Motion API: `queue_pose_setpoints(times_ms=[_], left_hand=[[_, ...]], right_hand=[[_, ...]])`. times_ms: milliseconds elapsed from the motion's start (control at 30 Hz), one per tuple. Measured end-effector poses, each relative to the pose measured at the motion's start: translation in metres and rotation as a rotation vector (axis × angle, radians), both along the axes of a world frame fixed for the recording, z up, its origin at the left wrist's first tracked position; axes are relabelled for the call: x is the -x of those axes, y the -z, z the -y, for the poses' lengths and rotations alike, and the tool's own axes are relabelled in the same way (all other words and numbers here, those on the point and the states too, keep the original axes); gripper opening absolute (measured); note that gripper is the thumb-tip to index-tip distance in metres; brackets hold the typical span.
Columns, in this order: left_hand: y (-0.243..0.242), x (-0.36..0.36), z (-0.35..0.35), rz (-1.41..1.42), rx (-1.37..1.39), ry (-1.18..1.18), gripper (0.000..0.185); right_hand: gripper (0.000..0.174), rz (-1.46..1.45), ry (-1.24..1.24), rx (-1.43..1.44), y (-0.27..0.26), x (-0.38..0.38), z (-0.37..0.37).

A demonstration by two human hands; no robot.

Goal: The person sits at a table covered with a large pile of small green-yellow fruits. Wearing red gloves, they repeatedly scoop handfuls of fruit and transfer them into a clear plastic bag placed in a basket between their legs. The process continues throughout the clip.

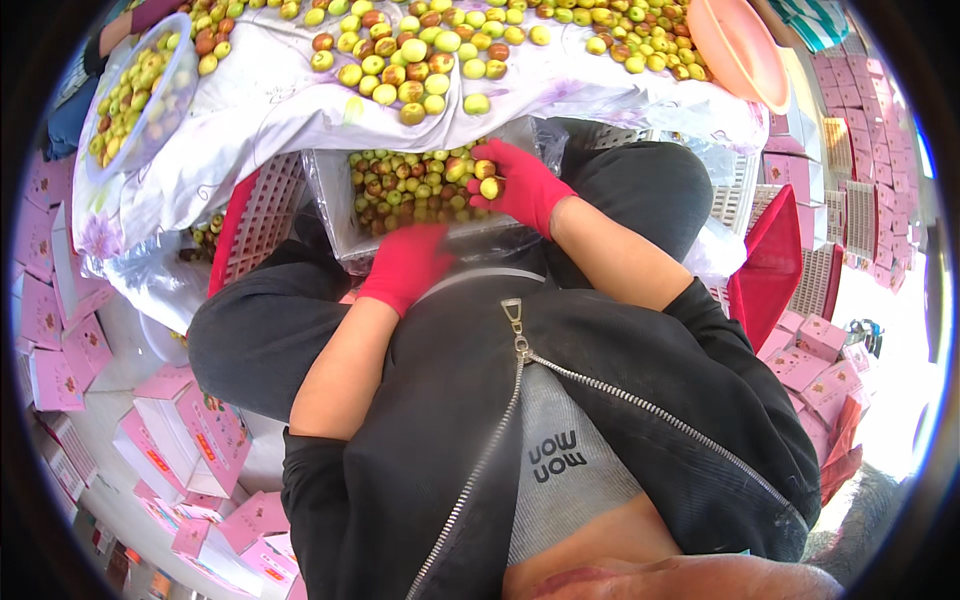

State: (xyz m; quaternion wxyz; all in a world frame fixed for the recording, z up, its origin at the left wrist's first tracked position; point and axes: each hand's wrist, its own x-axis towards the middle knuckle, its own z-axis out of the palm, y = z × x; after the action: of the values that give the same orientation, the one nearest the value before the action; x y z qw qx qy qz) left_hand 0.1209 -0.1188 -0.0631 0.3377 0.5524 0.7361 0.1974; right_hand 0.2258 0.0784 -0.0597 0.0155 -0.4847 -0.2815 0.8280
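In front of my lap stands a pale box [331, 206] lined with clear plastic film, holding many green and brown jujubes [401, 180]. My right hand [523, 184], in a red glove, is over the box's right side. Its fingers hold two jujubes [491, 187], yellow-green with brown patches. My left hand [411, 262], also gloved in red, is by the box's near edge and blurred by motion. Its fingers point towards the right, and whether they hold anything is hidden.
Loose jujubes [412, 71] lie on a floral-patterned cloth [277, 105] over the table. A clear plastic basin [184, 56] of jujubes is at left, a pink basin [742, 52] at right. Red-rimmed crates [259, 202] flank my knees. Pink cartons [202, 435] cover the floor. Another person's sleeve [150, 13] shows top left.
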Motion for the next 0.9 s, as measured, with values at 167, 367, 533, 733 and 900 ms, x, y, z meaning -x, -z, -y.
queue_pose_setpoints(times_ms=[167, 367, 533, 733, 900], left_hand=[[0.01, 0.0, -0.002, -0.033, 0.0, 0.012, 0.042], [-0.005, 0.002, -0.013, 0.074, 0.189, 0.04, 0.047], [0.016, 0.032, -0.043, 0.811, 0.739, -0.111, 0.055], [0.099, 0.035, -0.055, 0.42, 0.74, 0.154, 0.059], [0.15, 0.042, -0.051, 0.444, 0.632, -0.144, 0.051]], right_hand=[[0.034, 0.184, -0.148, -0.32, 0.009, -0.004, 0.004], [0.037, 0.24, -0.163, -0.28, 0.01, -0.004, 0.0], [0.03, 0.23, -0.815, -0.531, 0.044, -0.001, 0.003], [0.034, 0.266, -1.645, -0.842, 0.104, 0.015, 0.007], [0.038, 0.266, -1.307, -0.646, 0.125, 0.037, 0.02]])
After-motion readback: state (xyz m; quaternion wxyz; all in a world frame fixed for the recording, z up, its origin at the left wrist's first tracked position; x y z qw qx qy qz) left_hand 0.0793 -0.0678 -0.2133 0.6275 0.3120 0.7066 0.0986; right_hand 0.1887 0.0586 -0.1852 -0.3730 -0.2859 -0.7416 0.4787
